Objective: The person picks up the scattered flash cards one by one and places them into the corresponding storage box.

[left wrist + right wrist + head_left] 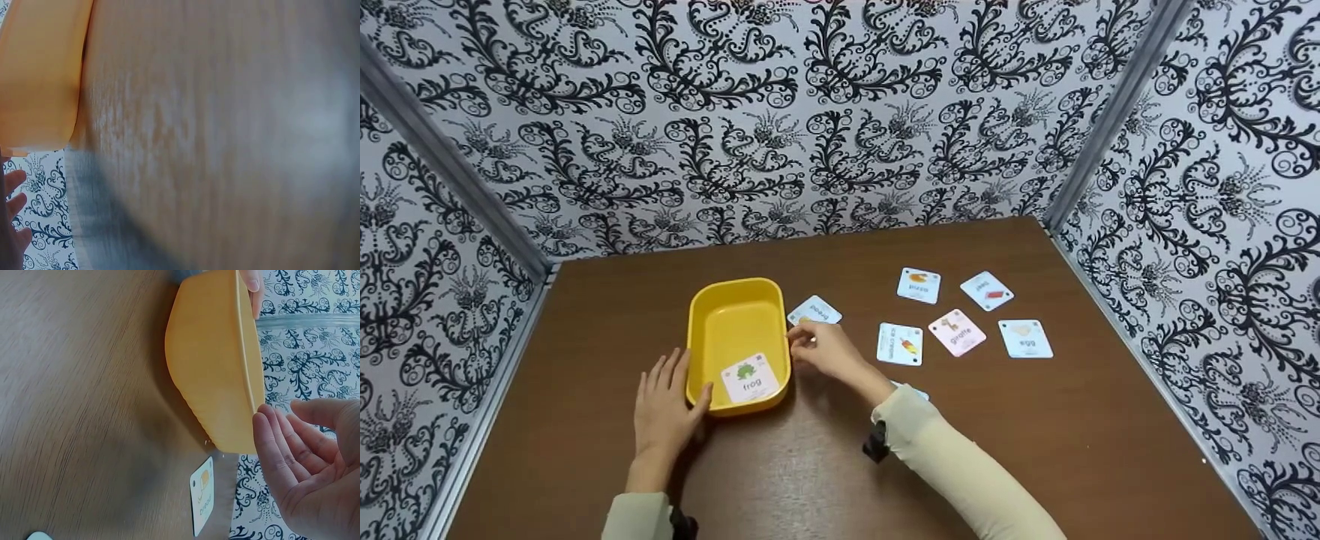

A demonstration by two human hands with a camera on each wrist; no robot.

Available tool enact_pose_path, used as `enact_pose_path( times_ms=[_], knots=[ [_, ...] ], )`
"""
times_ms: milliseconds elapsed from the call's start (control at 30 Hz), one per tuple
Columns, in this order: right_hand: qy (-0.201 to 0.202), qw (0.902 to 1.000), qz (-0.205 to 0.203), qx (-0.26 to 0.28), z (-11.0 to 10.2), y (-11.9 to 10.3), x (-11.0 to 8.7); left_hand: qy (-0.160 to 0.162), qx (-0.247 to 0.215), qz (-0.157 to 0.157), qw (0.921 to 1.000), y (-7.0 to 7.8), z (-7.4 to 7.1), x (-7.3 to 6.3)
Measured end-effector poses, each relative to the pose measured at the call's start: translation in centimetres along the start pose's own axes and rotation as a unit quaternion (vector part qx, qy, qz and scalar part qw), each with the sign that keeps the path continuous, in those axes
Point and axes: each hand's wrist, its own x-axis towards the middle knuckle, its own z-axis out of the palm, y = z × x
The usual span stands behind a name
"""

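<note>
A yellow plastic tray (739, 289) stands on the brown table with a frog card (750, 379) lying in its near end. My left hand (664, 409) rests against the tray's left side, fingers extended and thumb at the near rim. Beside the opposite long side is my right hand (829, 351); in the right wrist view its loosely bent fingers (273, 444) are at the rim, thumb apart, nothing held. Just beyond this hand lies a bread card (815, 309), partly covered by it in the head view.
Right of the hands lie a pizza card (919, 286), beef card (987, 291), giraffe card (957, 332), ice cream card (900, 345) and egg card (1025, 339). My right forearm partly hides another card (913, 390). Patterned walls (810, 112) enclose the table's back and sides.
</note>
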Motion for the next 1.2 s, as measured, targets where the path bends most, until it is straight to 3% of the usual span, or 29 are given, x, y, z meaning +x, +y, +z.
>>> enact_pose_path(
  times_ms=[433,833,1200],
  knots=[
    [-0.002,1.0,0.0,0.001,-1.3,1.5,-0.8,0.001,0.005,0.004,1.0,0.0,-0.1,-0.1],
    [-0.003,0.9994,-0.015,-0.031,-3.5,3.6,-2.4,-0.017,-0.001,-0.011,0.9998,-0.1,0.0,-0.2],
    [-0.016,0.9976,0.002,-0.068,-5.8,5.8,-4.3,-0.012,-0.003,-0.005,0.9999,0.0,-0.1,0.1]
  ],
)
